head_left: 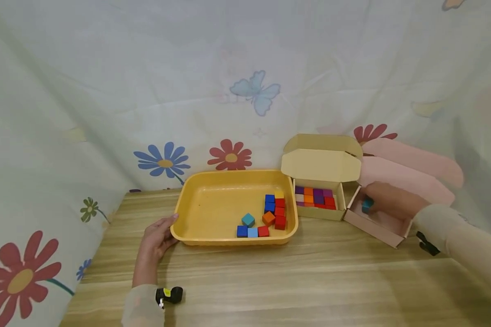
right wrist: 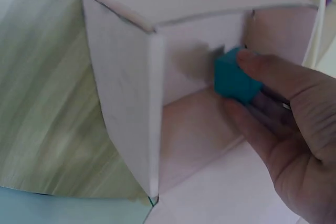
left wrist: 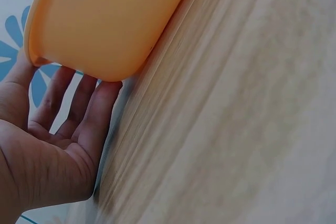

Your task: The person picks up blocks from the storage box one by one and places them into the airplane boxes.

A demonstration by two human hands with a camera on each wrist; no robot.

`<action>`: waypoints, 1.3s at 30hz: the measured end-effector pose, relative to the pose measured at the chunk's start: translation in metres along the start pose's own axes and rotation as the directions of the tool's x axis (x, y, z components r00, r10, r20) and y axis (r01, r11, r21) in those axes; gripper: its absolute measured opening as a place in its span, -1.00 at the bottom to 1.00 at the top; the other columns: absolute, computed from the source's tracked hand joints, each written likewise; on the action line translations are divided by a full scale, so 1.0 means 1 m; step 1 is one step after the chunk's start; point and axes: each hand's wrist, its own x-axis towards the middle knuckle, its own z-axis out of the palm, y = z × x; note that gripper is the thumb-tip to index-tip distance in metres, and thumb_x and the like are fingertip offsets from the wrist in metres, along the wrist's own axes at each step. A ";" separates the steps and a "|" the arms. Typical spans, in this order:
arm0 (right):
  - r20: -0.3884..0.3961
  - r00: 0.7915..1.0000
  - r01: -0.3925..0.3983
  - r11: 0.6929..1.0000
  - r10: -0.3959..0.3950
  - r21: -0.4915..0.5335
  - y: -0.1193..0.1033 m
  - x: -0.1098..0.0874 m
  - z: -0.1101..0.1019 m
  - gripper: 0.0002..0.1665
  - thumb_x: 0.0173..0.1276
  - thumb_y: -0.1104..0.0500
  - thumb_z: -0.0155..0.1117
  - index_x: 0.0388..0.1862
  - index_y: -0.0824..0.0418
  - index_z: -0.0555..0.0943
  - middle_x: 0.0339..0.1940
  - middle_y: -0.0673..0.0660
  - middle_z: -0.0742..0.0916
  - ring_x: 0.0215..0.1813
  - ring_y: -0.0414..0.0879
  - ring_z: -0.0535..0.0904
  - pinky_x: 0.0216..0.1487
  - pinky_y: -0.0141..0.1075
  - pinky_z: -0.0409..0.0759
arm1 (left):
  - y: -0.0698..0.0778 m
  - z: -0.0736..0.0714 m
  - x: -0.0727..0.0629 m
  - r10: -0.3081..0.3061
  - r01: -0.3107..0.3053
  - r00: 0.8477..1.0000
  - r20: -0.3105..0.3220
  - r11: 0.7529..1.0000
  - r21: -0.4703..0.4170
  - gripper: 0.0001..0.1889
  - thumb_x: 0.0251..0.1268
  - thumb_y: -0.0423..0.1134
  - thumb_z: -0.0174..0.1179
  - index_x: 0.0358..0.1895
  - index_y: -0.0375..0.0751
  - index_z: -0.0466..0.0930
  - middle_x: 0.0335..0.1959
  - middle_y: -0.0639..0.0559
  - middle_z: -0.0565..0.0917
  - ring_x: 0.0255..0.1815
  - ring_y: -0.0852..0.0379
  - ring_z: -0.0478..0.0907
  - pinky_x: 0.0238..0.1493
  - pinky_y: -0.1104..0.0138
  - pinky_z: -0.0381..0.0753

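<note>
My right hand (head_left: pixel 394 199) reaches into the pink cardboard box (head_left: pixel 370 227) on the right. It pinches a teal cube (right wrist: pixel 232 76) between thumb and fingers, inside the box walls in the right wrist view. My left hand (head_left: pixel 157 237) holds the left end of the yellow tray (head_left: pixel 212 241), thumb at the rim and fingertips against the outer wall, as the left wrist view shows. Toward the tray's right side lie several coloured cubes, among them a teal cube (head_left: pixel 248 220), an orange cube (head_left: pixel 268 218) and a light blue cube (head_left: pixel 252 233).
Between tray and pink box stands a cream cardboard box (head_left: pixel 321 213), lid raised, holding rows of purple, orange and red cubes. The pink box's lid (head_left: pixel 409 177) is also up. A flower-printed curtain (head_left: pixel 245 91) hangs behind the wooden table (head_left: pixel 270 281).
</note>
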 end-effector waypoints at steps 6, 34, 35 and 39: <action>-0.101 0.993 -0.057 0.998 0.058 0.013 -0.003 0.006 0.009 -0.49 0.11 0.23 0.64 -0.02 0.30 0.59 -0.39 -0.02 0.66 -0.32 -0.11 0.50 -0.20 -0.17 0.59 | 0.000 -0.002 -0.001 0.008 -0.008 1.000 0.000 1.000 0.006 -0.23 0.21 0.07 0.46 0.37 -0.32 0.46 -0.19 0.08 0.80 -0.16 0.18 0.73 -0.14 0.25 0.73; 0.045 0.974 0.228 0.959 -0.224 -0.166 0.038 -0.038 0.035 -0.63 0.14 0.36 0.55 -0.24 -0.04 0.64 -0.38 -0.28 0.54 -0.34 -0.31 0.38 -0.29 -0.39 0.44 | 0.002 -0.001 0.000 0.012 -0.012 1.000 -0.001 1.000 -0.012 -0.61 0.21 0.03 0.47 -0.01 -0.13 0.74 -0.26 0.09 0.80 -0.21 0.19 0.74 -0.19 0.25 0.74; 0.062 0.975 0.221 0.964 -0.215 -0.144 0.037 -0.040 0.034 -0.62 0.13 0.35 0.58 -0.23 -0.03 0.64 -0.38 -0.28 0.54 -0.34 -0.31 0.39 -0.28 -0.38 0.45 | 0.002 -0.001 0.000 0.015 -0.015 1.000 -0.002 1.000 -0.013 -0.60 0.21 0.04 0.48 -0.01 -0.13 0.74 -0.26 0.09 0.80 -0.21 0.19 0.74 -0.19 0.25 0.74; 0.091 0.978 0.199 0.975 -0.190 -0.099 0.033 -0.045 0.032 -0.59 0.11 0.34 0.60 -0.20 -0.04 0.63 -0.36 -0.28 0.54 -0.31 -0.31 0.40 -0.27 -0.39 0.47 | 0.003 -0.002 0.000 0.017 -0.017 1.000 -0.008 1.000 -0.008 -0.53 0.20 0.05 0.48 0.07 -0.17 0.72 -0.25 0.09 0.80 -0.21 0.20 0.73 -0.18 0.26 0.74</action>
